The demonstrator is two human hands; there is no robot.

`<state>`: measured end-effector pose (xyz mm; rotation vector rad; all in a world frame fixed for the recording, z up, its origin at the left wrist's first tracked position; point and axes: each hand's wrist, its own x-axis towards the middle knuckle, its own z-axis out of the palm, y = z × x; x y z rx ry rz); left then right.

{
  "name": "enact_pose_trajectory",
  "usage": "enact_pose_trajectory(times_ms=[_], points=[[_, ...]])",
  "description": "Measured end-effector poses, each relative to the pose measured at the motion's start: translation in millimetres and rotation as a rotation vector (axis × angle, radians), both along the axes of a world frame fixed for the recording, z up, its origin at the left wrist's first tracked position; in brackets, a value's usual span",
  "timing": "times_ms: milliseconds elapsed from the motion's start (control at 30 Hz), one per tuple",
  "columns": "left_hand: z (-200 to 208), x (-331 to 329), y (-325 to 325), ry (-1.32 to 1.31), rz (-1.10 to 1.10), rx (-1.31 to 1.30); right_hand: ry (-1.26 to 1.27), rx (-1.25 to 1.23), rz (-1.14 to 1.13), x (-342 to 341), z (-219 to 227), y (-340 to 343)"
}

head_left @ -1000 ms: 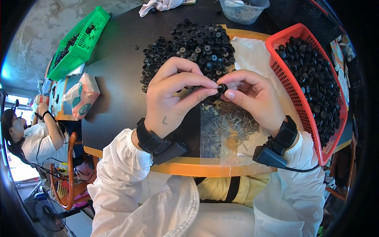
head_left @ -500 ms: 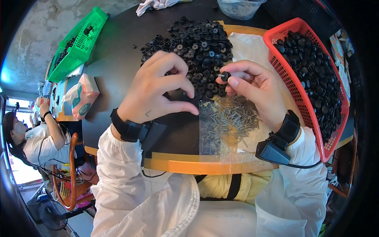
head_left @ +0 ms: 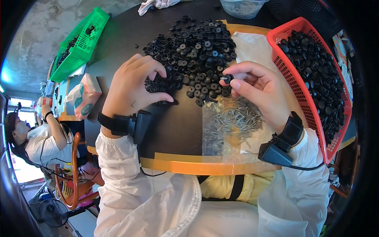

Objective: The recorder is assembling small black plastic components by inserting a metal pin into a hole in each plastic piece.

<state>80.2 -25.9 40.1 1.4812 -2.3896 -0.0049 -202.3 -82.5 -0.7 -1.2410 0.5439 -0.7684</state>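
My right hand (head_left: 260, 89) pinches a small round black disc with a screw through it (head_left: 226, 78) between thumb and fingers, above the screw pile. The screw's threaded end points left. At the left edge of a heap of black plastic pieces (head_left: 201, 55), my left hand (head_left: 134, 81) has its thumb and fingers apart, with nothing visible between them. Ring-like black caps (head_left: 164, 81) lie beside its fingertips, while discs with centre holes make up much of the rest of the heap. Loose metal screws (head_left: 241, 118) are piled on clear plastic below my right hand.
A red basket (head_left: 290, 77) full of black round pieces stands on the right. At the left are a tissue pack (head_left: 86, 96) and a green basket (head_left: 85, 47). A clear tub (head_left: 242, 8) sits at the far side. Another person (head_left: 47, 138) works at the left.
My left hand has moved left, away from my right hand, to the ring-like caps. My right hand has stayed nearly in place, still holding the disc with its screw.
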Motion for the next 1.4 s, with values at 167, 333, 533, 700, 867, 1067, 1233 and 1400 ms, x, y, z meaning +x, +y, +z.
enact_pose_trajectory(times_ms=[167, 333, 533, 700, 867, 1067, 1233, 1400], points=[[7.5, 15.7, 11.5, 0.119, 0.073, 0.149, 0.001, -0.005, -0.006, 0.2, 0.9, 0.4], [4.4, 29.6, 39.4, 0.191, 0.269, 0.226, 0.044, -0.052, -0.01, -0.6, 1.9, 0.9], [-27.5, 32.6, 51.9, 0.248, 0.365, 0.27, 0.018, -0.013, 0.005, 0.6, 0.0, -0.2], [-25.4, 11.2, 39.5, 0.306, 0.405, 0.285, 0.035, -0.002, 0.018, -1.2, 2.0, -0.5], [-26.8, -3.0, 32.0, 0.452, 0.441, 0.296, 0.022, -0.005, 0.025, -1.0, -0.1, -1.1], [-29.6, -20.7, 28.3, 0.609, 0.437, 0.329, 0.025, -0.013, 0.036, -1.7, -2.5, -1.1], [-25.5, -27.2, 30.7, 0.577, 0.445, 0.314, 0.043, -0.019, 0.034, -0.7, -0.3, -0.8], [-8.4, -25.1, 37.9, 0.38, 0.42, 0.235, 0.054, -0.021, 0.036, -0.8, -0.1, -1.0]])
